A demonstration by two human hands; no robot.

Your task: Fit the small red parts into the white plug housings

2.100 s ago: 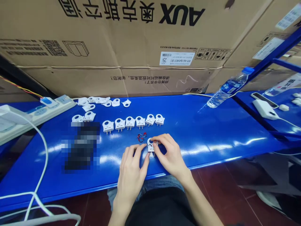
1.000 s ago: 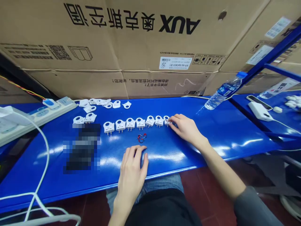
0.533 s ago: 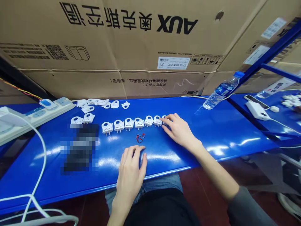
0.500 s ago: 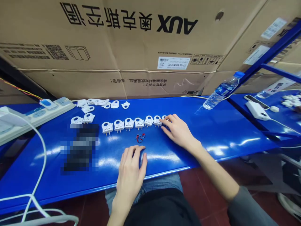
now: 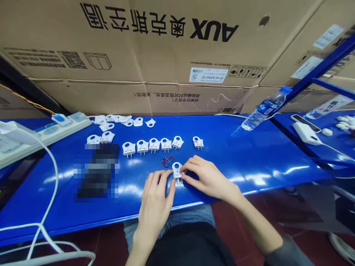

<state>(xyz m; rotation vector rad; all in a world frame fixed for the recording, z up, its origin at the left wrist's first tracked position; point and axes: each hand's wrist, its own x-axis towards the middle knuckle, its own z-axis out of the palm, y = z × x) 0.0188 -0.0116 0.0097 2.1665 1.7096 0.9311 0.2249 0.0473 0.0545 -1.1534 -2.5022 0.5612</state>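
A white two-pin plug (image 5: 177, 171) with a round hole in its upper part is pinched at its right edge by my right hand (image 5: 206, 177). Its metal pins point toward me. On the plug's left side is my left hand (image 5: 156, 194), thumb and index finger apart, fingertips at or very near the plug. Just above lies a small tangle of red-tipped wires (image 5: 167, 162). Behind it, several similar plugs (image 5: 154, 145) stand in a row, and one plug (image 5: 198, 142) sits apart on the right.
White ringed covers (image 5: 127, 121) lie at the back of the blue table (image 5: 235, 159). On the left are a power strip (image 5: 52, 133) and a blurred-out dark object (image 5: 100, 171). A water bottle (image 5: 266, 109) leans at the right. A large cardboard box (image 5: 155, 55) stands behind.
My right hand has drawn one plug out of the row toward me, beside my left hand, leaving a gap before the last plug. The left hand has stayed nearly in place.
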